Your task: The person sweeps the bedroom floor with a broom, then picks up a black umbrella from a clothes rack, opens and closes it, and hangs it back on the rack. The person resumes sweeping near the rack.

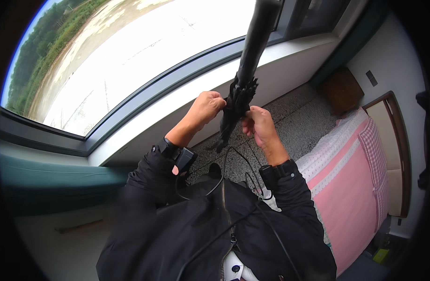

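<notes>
Black tube (254,44) tops bunched fabric (239,99) pinched by left hand (207,107) and right hand (262,126).

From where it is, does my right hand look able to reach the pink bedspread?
Probably, with a move to the right: the right hand is up at the bunched black fabric, but nothing visible blocks its way to the pink bedspread. The height difference is hard to judge.

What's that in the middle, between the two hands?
In the head view, the bunched fabric of a folded black umbrella lies between the left hand and right hand.
</notes>
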